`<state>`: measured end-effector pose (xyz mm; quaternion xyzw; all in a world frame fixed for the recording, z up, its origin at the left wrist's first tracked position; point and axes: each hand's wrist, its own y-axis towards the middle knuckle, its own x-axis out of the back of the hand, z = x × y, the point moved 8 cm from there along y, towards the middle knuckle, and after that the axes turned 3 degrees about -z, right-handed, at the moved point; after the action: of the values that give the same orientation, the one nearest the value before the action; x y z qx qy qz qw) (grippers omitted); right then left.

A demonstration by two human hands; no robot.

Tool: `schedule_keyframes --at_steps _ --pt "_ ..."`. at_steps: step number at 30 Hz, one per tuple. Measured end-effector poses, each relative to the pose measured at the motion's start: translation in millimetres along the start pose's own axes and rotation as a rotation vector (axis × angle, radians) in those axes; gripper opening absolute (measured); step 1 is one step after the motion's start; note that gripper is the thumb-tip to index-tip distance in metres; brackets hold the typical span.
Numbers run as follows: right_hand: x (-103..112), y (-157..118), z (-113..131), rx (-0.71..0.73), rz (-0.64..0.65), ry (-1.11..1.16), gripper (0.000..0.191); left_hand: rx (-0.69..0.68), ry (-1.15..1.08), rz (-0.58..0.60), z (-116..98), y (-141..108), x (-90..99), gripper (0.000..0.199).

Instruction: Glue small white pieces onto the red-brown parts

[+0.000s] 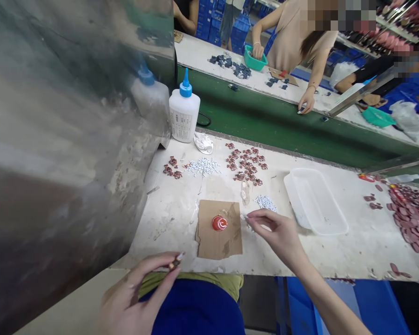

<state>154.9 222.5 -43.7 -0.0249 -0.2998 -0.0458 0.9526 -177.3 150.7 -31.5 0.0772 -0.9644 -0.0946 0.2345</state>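
My left hand (143, 288) pinches a small dark brown piece (175, 263) between thumb and fingertips, over the table's front edge. At the right edge of a torn cardboard sheet (206, 244), my right hand (277, 232) has its thumb and fingertips together; a tiny whitish bit shows at the tips, too small to name. On the cardboard sits a round red cap (216, 223) with a white smear inside. Beyond my right hand lies a small heap of tiny pale bits (265, 203). Another, wider heap of white bits (204, 166) spreads farther back, left of several small reddish-brown pieces (247, 165).
A white bottle with a blue nozzle (184, 114) stands beside the metal wall (91, 139) at left. A clear plastic tray (316, 202) is at right, with piled reddish pieces (410, 223) beyond. Across the green divider (265, 107), co-workers handle dark pieces near a green basket (254, 60).
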Motion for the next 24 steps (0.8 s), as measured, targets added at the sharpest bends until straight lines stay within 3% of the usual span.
schedule_keyframes --at_steps 2,5,10,14,19,24 --pt "-16.6 -2.4 15.5 0.019 0.066 0.071 0.025 -0.023 -0.011 0.053 -4.2 8.6 -19.2 0.014" --pt "-31.5 -4.3 28.0 0.026 0.118 0.072 0.020 -0.070 -0.052 0.074 -13.8 16.8 -31.3 0.018" --pt "-42.9 -5.4 28.0 0.023 0.163 0.042 0.017 -0.068 -0.107 0.111 -20.3 19.0 -32.7 0.021" --pt "-43.5 -5.4 29.2 0.112 0.134 -0.026 0.013 -0.128 -0.085 0.162 -22.2 17.6 -35.7 0.021" --pt "-47.0 -9.7 41.6 0.289 0.136 -0.120 0.018 -0.204 -0.060 0.103 -19.8 19.2 -33.4 0.021" --pt "-46.5 -11.3 47.4 0.329 0.127 -0.144 0.020 -0.198 -0.011 0.064 -19.5 21.8 -30.8 0.024"
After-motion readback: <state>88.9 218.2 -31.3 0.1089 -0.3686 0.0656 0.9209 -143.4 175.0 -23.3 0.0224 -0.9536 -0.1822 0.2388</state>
